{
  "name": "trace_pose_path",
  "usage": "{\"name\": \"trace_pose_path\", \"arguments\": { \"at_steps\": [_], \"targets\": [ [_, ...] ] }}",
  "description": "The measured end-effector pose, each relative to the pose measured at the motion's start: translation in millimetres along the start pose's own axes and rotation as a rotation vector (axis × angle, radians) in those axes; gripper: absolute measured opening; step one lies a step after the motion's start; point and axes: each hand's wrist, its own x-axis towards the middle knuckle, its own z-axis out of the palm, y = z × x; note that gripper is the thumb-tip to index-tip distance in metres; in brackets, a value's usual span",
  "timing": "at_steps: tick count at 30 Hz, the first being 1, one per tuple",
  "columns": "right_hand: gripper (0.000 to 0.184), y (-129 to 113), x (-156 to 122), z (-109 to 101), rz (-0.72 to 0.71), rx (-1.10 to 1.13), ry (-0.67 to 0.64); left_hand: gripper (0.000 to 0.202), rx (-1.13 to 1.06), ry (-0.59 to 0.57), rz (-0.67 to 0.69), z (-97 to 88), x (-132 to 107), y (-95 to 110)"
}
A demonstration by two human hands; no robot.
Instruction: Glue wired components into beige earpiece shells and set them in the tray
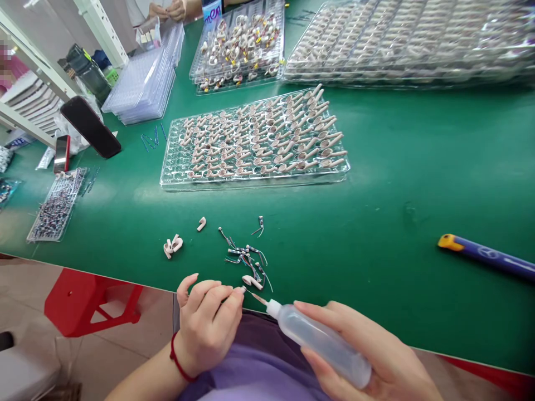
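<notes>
My right hand [376,345] is closed around a clear plastic squeeze bottle [321,340], its thin needle nozzle aimed left. Pinched between the fingertips of my left hand [213,314] is a small pale part [243,289], too small to make out fully. The needle tip is right beside that part; whether they touch I cannot tell. Just behind my fingers lies a white earbud shell [252,282]. Beyond it is a loose cluster of small wired components [242,254]. A few more earbud shells [173,245] lie to the left.
A clear tray of earbud shells [259,139] stands mid-table, with more filled trays [409,44] behind. Stacked clear trays [144,81], a phone [91,127] and a tray of small components [56,206] are left. A blue-and-yellow tool [487,253] lies right. Someone's hands [167,11] are across the table.
</notes>
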Motion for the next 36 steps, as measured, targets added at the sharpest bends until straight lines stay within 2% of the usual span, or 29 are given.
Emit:
{"name": "trace_pose_path", "arguments": {
  "at_steps": [4, 9, 14, 17, 19, 25, 31, 36],
  "targets": [
    [0.037, 1.2, -3.7, -1.1, 0.012, -0.007, 0.005, 0.016, 0.004, 0.004, -0.001, -0.1, 0.9, 0.2],
    [0.043, 11.5, -15.7, -14.0, 0.084, -0.064, 0.012, 0.015, 0.011, 0.007, -0.009, 0.1, 0.8, -0.3],
    [0.052, 2.6, -7.4, -20.7, 0.222, 0.18, -0.033, 0.014, -0.013, -0.004, -0.013, 0.1, -0.8, -0.7],
    [0.048, -11.2, -1.7, -12.4, 0.388, 0.232, 0.083, 0.014, -0.015, -0.005, -0.015, -0.3, -0.8, -0.5],
    [0.04, -16.5, -2.3, -4.6, 0.433, 0.204, 0.159, 0.014, -0.007, -0.007, -0.013, -0.7, -0.3, -0.1],
    [0.033, -6.3, -13.6, 9.4, 0.298, 0.054, 0.202, 0.015, 0.012, 0.001, -0.012, -1.0, 2.1, 0.7],
    [0.029, 3.9, -14.2, 8.3, 0.139, -0.031, 0.128, 0.013, 0.002, 0.009, -0.011, -0.4, 2.2, 0.9],
    [0.031, 3.9, -12.1, 7.4, 0.1, -0.041, 0.114, 0.013, -0.002, 0.008, -0.012, -0.4, 1.2, -0.1]
  ]
}}
